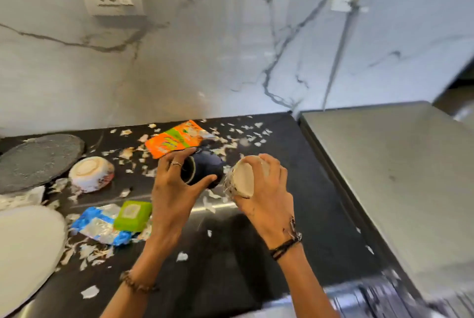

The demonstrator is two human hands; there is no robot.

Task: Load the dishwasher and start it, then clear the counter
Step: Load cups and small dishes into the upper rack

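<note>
My left hand (177,187) grips a dark blue cup (205,167), tipped on its side above the black counter (230,253). My right hand (266,189) holds a white patterned cup (241,179), also tilted, its pale base facing me. The two cups are side by side, almost touching. A white bowl (91,174) lies upside down on the counter at the left. A grey round plate (38,158) sits at the far left, and a white plate (25,248) lies at the near left edge.
Torn paper scraps litter the counter. An orange packet (177,138) lies behind the cups; a green box (132,215) and a blue foil wrapper (100,225) lie left of my arm. A steel appliance top (397,176) adjoins on the right. Marble wall with sockets behind.
</note>
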